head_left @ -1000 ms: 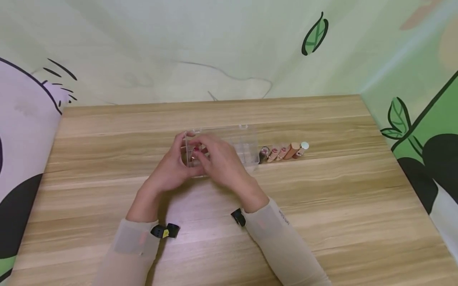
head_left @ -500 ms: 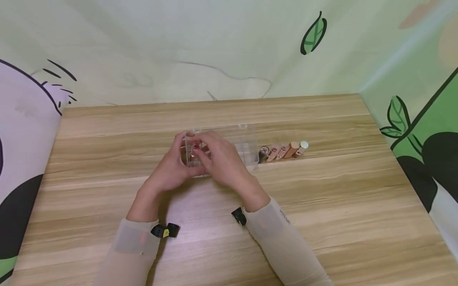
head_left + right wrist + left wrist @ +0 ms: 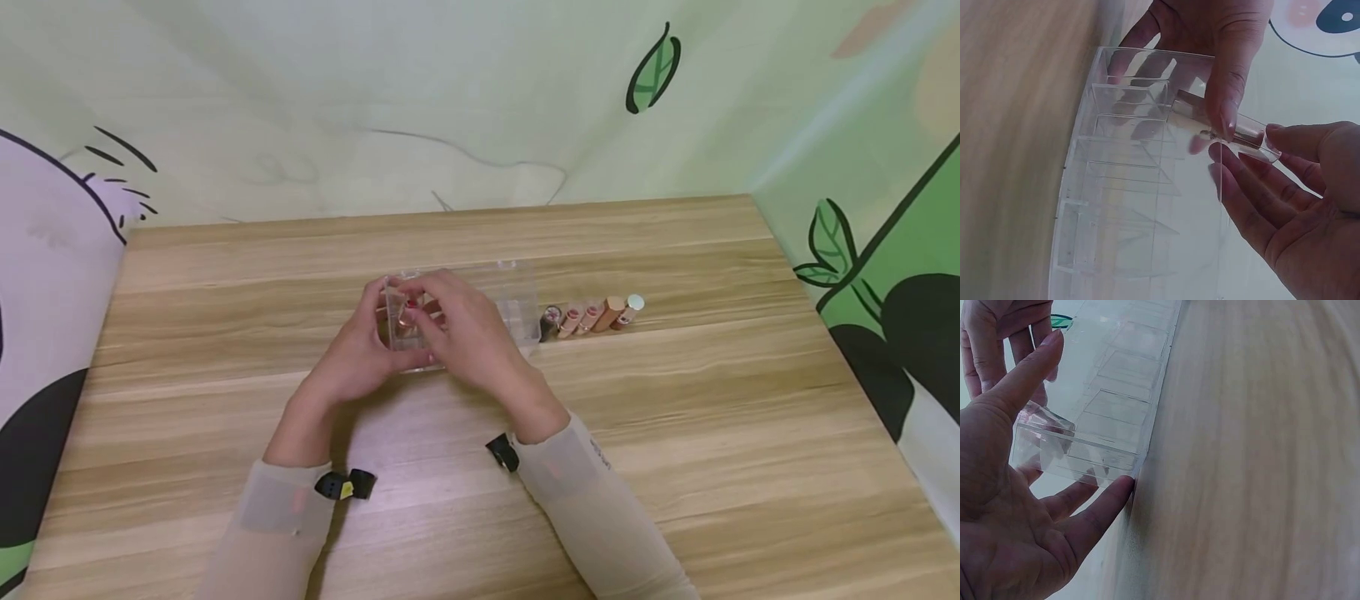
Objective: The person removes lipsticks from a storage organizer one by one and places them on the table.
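A clear plastic organizer box (image 3: 517,287) with slanted dividers lies near the middle of the table. Its left end is gripped by my left hand (image 3: 352,354), thumb on one side and fingers spread around the end wall (image 3: 1079,459). My right hand (image 3: 476,337) pinches a lipstick tube (image 3: 1249,132) by its transparent end, thumb against fingers. The tube's other end overlaps the box's end compartment in the right wrist view, and the left thumb (image 3: 1225,112) lies across its middle. Seen from the head, the lipstick (image 3: 407,317) shows a red top between both hands.
Several lipsticks stand in a row right of the box: a black one (image 3: 551,321), pink ones (image 3: 570,318), a copper one (image 3: 609,314) and one with a pale shiny top (image 3: 633,307). A painted wall (image 3: 300,100) bounds the table's back edge.
My right hand has lifted very slightly, and a little more of the lipstick shows between the hands. The left hand keeps its hold on the box, and the row of lipsticks stays put.
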A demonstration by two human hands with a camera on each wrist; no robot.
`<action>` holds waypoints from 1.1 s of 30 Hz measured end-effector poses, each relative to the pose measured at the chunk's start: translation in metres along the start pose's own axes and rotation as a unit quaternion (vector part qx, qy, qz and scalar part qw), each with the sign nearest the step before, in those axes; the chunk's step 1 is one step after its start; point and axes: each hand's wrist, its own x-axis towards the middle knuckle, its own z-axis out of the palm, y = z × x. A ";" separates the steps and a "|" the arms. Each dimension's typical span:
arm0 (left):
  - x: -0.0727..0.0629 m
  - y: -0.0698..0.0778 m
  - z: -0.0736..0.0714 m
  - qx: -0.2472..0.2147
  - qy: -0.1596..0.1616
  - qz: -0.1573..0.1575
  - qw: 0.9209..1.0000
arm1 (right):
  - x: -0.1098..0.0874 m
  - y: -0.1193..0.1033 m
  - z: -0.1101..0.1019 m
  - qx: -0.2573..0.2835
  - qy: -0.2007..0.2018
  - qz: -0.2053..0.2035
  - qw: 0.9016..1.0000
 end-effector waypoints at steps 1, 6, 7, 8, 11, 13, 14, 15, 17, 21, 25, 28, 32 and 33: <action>0.000 0.000 0.000 -0.001 0.000 0.001 1.000 | 0.000 0.000 -0.001 0.002 0.002 -0.001 1.000; 0.000 0.001 0.000 -0.009 -0.001 -0.001 1.000 | -0.001 -0.001 -0.003 0.009 0.010 -0.003 1.000; 0.000 0.001 0.000 -0.010 -0.002 -0.002 1.000 | -0.001 -0.002 -0.004 0.011 0.012 -0.004 1.000; 0.000 0.001 0.000 -0.010 -0.003 -0.004 1.000 | -0.001 -0.002 -0.004 0.014 0.014 -0.005 1.000; 0.000 0.001 0.000 -0.011 -0.003 -0.008 1.000 | -0.002 -0.003 -0.006 0.019 0.018 -0.006 1.000; -0.001 0.002 0.000 -0.012 -0.003 -0.009 1.000 | -0.002 -0.003 -0.006 0.021 0.018 -0.007 1.000; -0.001 0.002 0.000 -0.012 -0.002 -0.008 1.000 | -0.002 -0.004 -0.007 0.020 0.018 -0.006 1.000; -0.001 0.002 0.000 -0.012 -0.001 -0.008 1.000 | -0.002 -0.004 -0.007 0.020 0.018 -0.007 1.000; -0.001 0.002 0.001 -0.013 0.001 -0.008 1.000 | -0.002 -0.004 -0.008 0.020 0.018 -0.008 1.000; -0.001 0.002 0.001 -0.015 0.004 -0.014 1.000 | -0.003 -0.005 -0.010 0.023 0.019 -0.011 0.999; -0.001 0.002 0.001 -0.013 0.005 -0.012 1.000 | -0.004 -0.005 -0.013 0.027 0.019 -0.007 0.999; 0.000 0.001 0.001 -0.010 0.003 -0.008 1.000 | -0.003 -0.004 -0.014 0.029 0.018 -0.004 0.999; 0.000 0.001 0.001 -0.008 0.003 -0.008 1.000 | -0.004 -0.005 -0.018 0.025 0.022 -0.005 0.999; 0.000 0.001 0.002 -0.009 0.004 -0.009 1.000 | -0.004 -0.005 -0.019 0.024 0.024 -0.005 0.999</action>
